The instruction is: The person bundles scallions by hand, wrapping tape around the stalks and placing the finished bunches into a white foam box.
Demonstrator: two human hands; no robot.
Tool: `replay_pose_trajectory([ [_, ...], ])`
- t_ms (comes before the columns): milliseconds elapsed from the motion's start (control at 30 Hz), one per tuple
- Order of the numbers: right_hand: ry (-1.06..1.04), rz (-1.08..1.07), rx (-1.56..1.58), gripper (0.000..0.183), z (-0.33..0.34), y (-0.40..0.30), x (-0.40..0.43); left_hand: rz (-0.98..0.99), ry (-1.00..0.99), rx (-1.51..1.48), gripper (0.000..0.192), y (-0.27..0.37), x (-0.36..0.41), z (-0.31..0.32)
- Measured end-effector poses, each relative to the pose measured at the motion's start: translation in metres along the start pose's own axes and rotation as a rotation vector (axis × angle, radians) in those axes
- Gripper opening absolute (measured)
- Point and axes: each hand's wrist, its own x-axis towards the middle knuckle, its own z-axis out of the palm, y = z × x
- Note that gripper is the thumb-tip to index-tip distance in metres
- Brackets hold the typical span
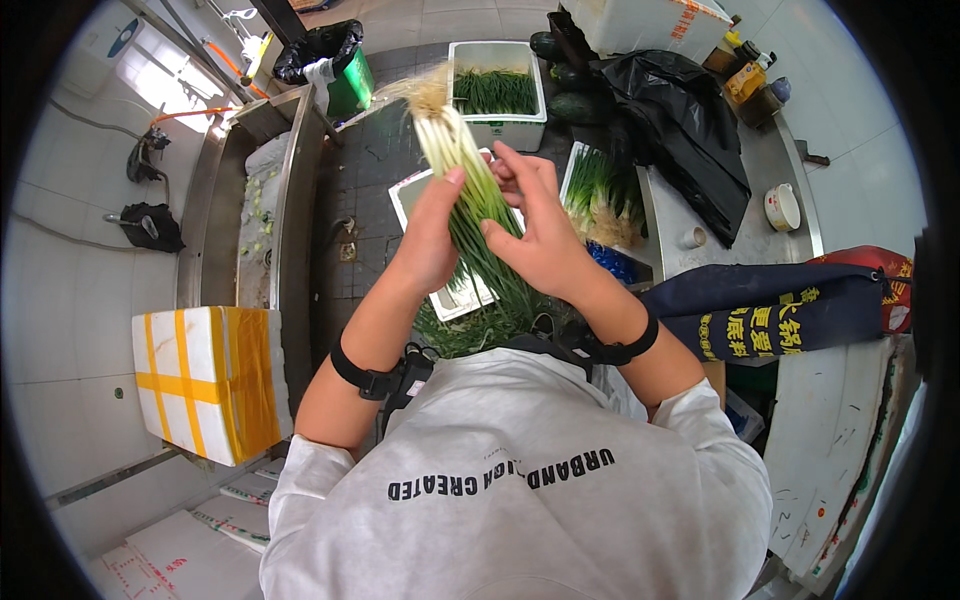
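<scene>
My left hand (pixel 433 232) grips a bunch of scallions (pixel 469 180), thumb across the pale stalks. Its shaggy roots point up and away, while the green leaves hang towards my waist. Beside the bunch is my right hand (pixel 544 236), fingers spread and thumb at the edge of the leaves; whether it touches them I cannot tell. Below the hands stands a white foam box (pixel 409 196), partly hidden by them. Loose green leaves (pixel 465 330) lie in a heap near my waist.
Ahead, another foam box (pixel 495 124) holds upright greens. More rooted scallions fill a foam box (pixel 571 169) at right, near a steel counter (pixel 709 251) bearing a black plastic bag (pixel 675 112). A steel sink trough (pixel 296 172) runs along the left, near a taped foam box (pixel 202 382).
</scene>
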Motion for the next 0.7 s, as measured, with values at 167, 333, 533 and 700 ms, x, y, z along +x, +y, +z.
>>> replay_pose_trajectory([
  [167,0.148,-0.064,-0.306,0.045,-0.003,-0.026,0.003,0.107,0.038,0.022,0.047,-0.001,0.0,-0.007],
  [333,0.177,-0.015,-0.305,0.026,0.0,-0.028,0.005,0.182,0.125,0.113,0.044,0.001,-0.005,0.001],
  [533,0.173,0.041,-0.224,0.012,-0.002,-0.031,0.009,0.158,0.193,0.091,0.043,0.003,-0.005,-0.005],
  [700,0.113,0.07,-0.185,0.009,-0.004,-0.036,0.013,0.123,0.113,-0.04,0.044,0.006,-0.005,-0.013],
])
